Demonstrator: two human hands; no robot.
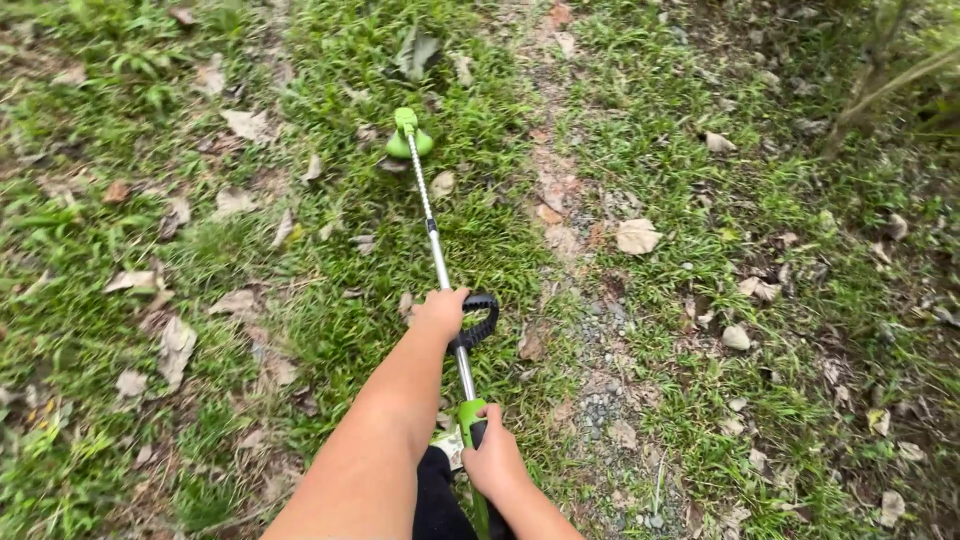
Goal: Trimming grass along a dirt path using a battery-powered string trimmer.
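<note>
left hand [440,312] wrapped round the black loop handle [482,318] — nearer the green cutting head [408,135]. right hand [493,462] clamped on the rear grip. long pole [436,243] pointing straight ahead, over grass [330,330].

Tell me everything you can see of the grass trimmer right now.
The grass trimmer has a thin silver metal shaft, a bright green plastic head low over the grass, a black loop handle and a green rear grip. It slants away from the person. The left hand holds the loop handle, and the right hand the rear grip.
</note>
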